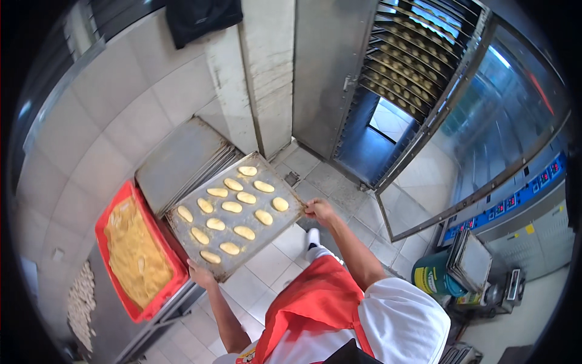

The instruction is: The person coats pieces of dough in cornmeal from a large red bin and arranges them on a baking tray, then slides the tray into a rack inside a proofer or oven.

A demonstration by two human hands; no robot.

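A metal baking tray is held level between my hands, over the floor beside the table. Several oval pieces of pale yellow dough lie on it in rows. My left hand grips the tray's near left corner, and my right hand grips its right edge. The fingertips are partly hidden under the rim. Just left of the tray, a red rectangular tub holds a yellow, crumb-like mass. A stack of baking trays sits behind the tub, partly covered by the tray I hold.
A tall metal cabinet stands at the far right with its glass door swung open. Trays of dough pieces fill its upper slots. Small pale lumps lie on the metal table at left. A green bucket stands at right under more trays.
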